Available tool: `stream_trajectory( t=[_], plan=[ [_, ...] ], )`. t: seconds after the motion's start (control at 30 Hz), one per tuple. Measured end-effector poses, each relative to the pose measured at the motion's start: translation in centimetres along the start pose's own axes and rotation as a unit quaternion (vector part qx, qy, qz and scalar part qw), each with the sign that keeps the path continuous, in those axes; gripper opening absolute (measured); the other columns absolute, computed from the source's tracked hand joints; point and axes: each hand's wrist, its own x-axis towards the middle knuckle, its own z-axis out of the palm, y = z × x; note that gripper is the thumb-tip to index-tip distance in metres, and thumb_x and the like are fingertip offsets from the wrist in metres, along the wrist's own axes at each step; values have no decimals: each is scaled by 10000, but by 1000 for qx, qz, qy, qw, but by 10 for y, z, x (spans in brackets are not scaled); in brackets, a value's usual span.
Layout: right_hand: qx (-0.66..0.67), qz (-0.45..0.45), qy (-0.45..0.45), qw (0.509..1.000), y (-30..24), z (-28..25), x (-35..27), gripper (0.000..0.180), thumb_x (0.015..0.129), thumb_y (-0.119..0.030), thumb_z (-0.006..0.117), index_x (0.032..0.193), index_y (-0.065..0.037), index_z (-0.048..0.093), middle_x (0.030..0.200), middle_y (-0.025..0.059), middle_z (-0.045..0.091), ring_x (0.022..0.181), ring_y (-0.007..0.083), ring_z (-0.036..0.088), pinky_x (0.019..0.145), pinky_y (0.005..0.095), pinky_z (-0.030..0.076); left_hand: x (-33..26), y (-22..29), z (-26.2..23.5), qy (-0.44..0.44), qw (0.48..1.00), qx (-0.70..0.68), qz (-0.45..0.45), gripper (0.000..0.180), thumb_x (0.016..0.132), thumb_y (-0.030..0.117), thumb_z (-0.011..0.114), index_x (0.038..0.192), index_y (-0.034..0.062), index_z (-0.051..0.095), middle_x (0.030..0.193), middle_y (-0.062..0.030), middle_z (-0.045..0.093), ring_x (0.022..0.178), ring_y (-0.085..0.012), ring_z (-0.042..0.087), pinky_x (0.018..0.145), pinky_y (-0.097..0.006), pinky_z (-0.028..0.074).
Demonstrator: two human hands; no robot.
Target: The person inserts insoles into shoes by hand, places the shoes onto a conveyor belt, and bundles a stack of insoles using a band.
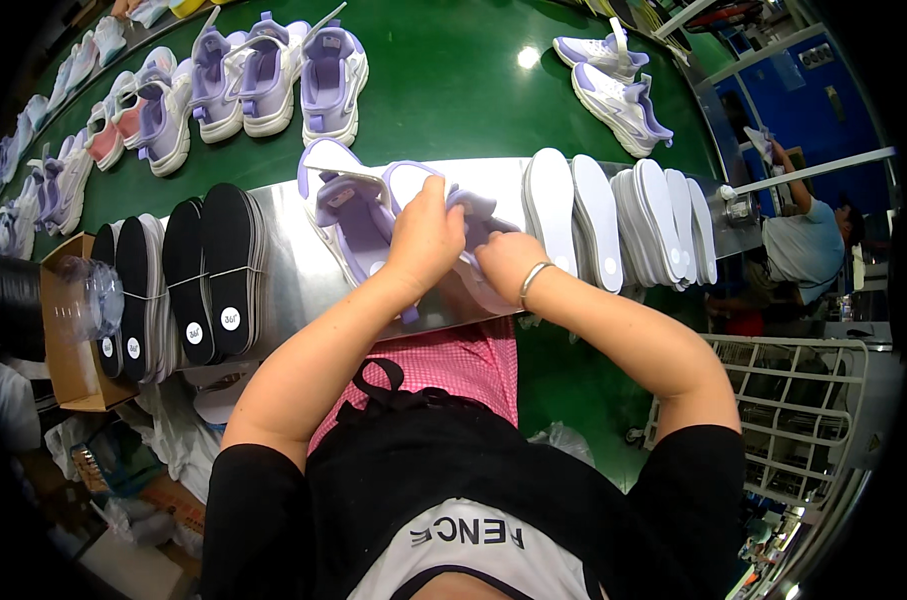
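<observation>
A white and lavender sneaker (488,210) lies under both my hands on the metal ledge in front of me. My left hand (428,235) is closed on its upper near the tongue. With bent fingers, my right hand (510,262) grips the edge of its opening; the fingertips are partly hidden inside. Close by on the left rests a second sneaker (358,235) of the same kind, its opening facing me and a lavender lining showing. My left wrist passes next to it.
White insoles (550,205) stand in stacks to the right, and tied black insoles (228,270) to the left beside an open cardboard box (68,340). More sneakers (333,85) sit on the green conveyor belt (453,100). A wire cart (783,410) and another person (808,250) are at the right.
</observation>
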Motion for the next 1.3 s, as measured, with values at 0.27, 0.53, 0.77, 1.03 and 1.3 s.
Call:
stream_trajectory(
  t=[0.27, 0.53, 0.77, 1.03, 1.3],
  plan=[
    [3, 11, -285, 958, 7, -6, 30, 183, 663, -87, 550, 803, -29, 654, 826, 168, 620, 798, 257, 610, 698, 328, 479, 3, -2, 4, -3, 999, -40, 1, 230, 750, 117, 516, 881, -38, 408, 758, -271, 541, 757, -429, 519, 672, -467, 405],
    [-25, 65, -273, 959, 0, -8, 33, 250, 677, -95, 564, 912, -52, 639, 948, 141, 606, 877, 238, 591, 729, 327, 465, 4, -2, 7, 1, 999, -22, 23, 226, 753, 110, 508, 875, -47, 401, 763, -277, 535, 757, -434, 514, 666, -465, 401],
    [37, -15, -252, 967, 10, -33, 1, 303, 732, -233, 464, 929, -35, 581, 815, 159, 614, 822, 280, 592, 797, 382, 398, 5, -4, 10, 4, 1000, -24, 13, 215, 756, 93, 499, 883, -47, 398, 767, -270, 532, 754, -426, 514, 668, -466, 401],
    [-31, -37, -283, 958, 22, -7, -20, 278, 701, -162, 496, 942, -35, 546, 804, 138, 621, 806, 260, 596, 886, 427, 256, 7, -1, 9, -14, 1000, -27, 7, 212, 756, 78, 493, 882, -61, 395, 803, -276, 522, 774, -426, 512, 684, -460, 402],
    [213, -88, 220, 948, 24, -84, -61, 315, 757, -74, 537, 1070, -90, 504, 829, 7, 606, 850, 158, 556, 953, 432, 199, -31, -11, -15, -30, 999, -45, 1, 234, 808, 62, 463, 1005, -9, 359, 868, -235, 544, 817, -382, 542, 700, -391, 420]
  ],
)
